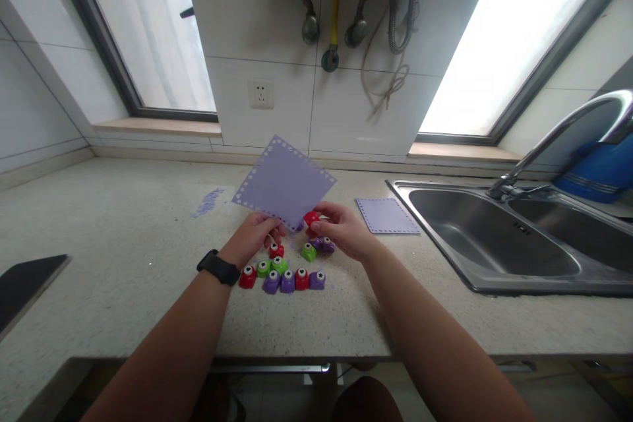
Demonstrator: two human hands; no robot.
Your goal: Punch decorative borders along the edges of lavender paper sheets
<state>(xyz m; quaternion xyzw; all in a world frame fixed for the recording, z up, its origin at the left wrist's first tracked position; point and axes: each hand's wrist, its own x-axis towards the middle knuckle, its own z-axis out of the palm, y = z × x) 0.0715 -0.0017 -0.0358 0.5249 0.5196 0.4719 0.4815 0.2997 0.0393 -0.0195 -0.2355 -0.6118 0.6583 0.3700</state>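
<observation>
While your left hand (256,231) pinches lilac hole-edged paper square (284,179), right hand (343,227) grips red plastic punch (311,218) near paper's five o'clock edge; weak pinch risks slipping, tearing.

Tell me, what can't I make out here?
All in the head view:
Red punch: partly covered by the right hand holding it.
Held sheet: exact hole shapes too small.
Blue object: cut off by the picture's right edge, partly behind the tap.
Dark slab: cut off by the left edge.
Right window: outside lost in glare.
</observation>
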